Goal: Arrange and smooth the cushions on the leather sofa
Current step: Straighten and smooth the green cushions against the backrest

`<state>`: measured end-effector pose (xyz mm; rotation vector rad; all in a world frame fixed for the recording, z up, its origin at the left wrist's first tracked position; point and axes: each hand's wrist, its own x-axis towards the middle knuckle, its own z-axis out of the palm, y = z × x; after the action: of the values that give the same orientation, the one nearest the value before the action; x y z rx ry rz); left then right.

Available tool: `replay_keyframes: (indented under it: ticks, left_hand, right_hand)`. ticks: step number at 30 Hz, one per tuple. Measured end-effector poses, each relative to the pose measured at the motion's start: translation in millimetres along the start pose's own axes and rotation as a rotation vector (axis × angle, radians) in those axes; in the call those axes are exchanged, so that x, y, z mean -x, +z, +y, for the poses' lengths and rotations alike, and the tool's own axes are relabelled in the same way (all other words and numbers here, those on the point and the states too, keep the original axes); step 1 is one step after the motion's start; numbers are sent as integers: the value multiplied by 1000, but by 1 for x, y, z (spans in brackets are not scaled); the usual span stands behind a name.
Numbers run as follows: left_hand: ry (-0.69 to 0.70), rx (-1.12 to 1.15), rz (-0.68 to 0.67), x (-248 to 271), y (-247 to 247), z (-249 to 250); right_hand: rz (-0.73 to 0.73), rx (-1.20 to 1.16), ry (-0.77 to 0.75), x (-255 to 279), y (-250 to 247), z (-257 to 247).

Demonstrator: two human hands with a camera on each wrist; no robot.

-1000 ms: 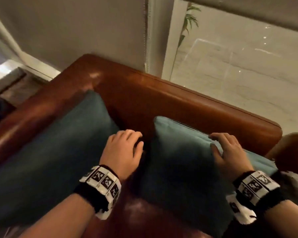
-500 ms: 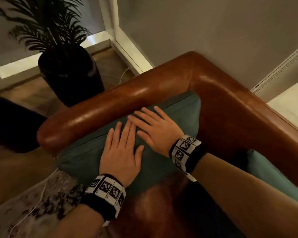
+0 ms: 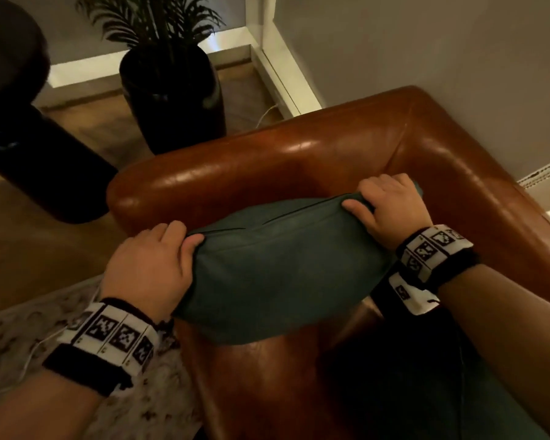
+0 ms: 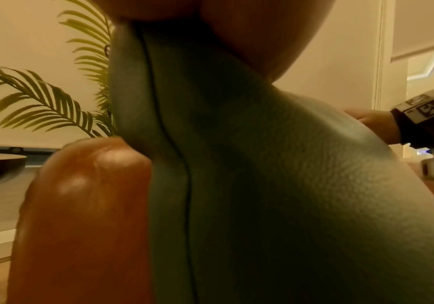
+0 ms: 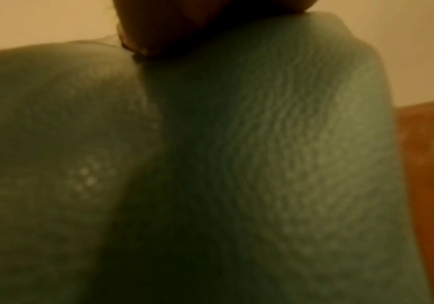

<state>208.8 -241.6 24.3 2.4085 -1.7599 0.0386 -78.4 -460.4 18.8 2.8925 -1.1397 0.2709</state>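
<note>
A teal cushion [image 3: 277,274] is held up in the corner of the brown leather sofa [image 3: 299,166], its zip seam along the top. My left hand [image 3: 159,265] grips its left end, thumb on the near face, fingers curled behind. My right hand [image 3: 385,208] grips the right top corner the same way. The left wrist view shows the cushion [image 4: 262,185] bulging beside the sofa arm [image 4: 86,205]. In the right wrist view the cushion [image 5: 236,164] fills the frame, blurred. A second teal cushion [image 3: 426,401] lies in shadow at lower right on the seat.
A tall black planter [image 3: 172,93] with a palm stands on the wood floor just behind the sofa arm. A dark round table [image 3: 13,90] is at far left. A patterned rug [image 3: 77,328] with a white cable lies left of the sofa. Grey wall [image 3: 426,42] behind.
Half a second ago both hands lay flat on the cushion against the sofa arm. Now they grip its two ends and it has come up off the arm, bunched between them.
</note>
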Motion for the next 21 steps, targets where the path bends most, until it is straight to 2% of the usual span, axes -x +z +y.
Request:
replay_keyframes:
  ticks: [3, 6, 8, 11, 12, 15, 16, 18, 21]
  left_hand:
    - [-69, -14, 46, -6, -7, -16]
    - [-175, 19, -107, -29, 13, -32]
    - [-217, -38, -162, -28, 21, -31]
    - [-105, 24, -1, -4, 31, 3]
    - [-47, 43, 22, 7, 38, 21]
    - [28, 14, -78, 27, 73, 56]
    - [23, -12, -100, 26, 83, 55]
    - [-9, -38, -109, 19, 91, 40]
    - [-16, -51, -73, 11, 83, 26]
  right_hand:
    - [5, -44, -53, -26, -14, -8]
    - [-141, 27, -50, -60, 1, -10]
    - [-126, 62, -12, -65, 15, -22]
    - [138, -155, -72, -32, 29, -74]
    - [158, -201, -127, -13, 39, -99]
    - [-28, -122, -311, 31, 73, -148]
    - [-65, -70, -330, 31, 82, -141]
    - [-54, -27, -270, 17, 94, -102]
    - [11, -45, 9, 3, 98, -39]
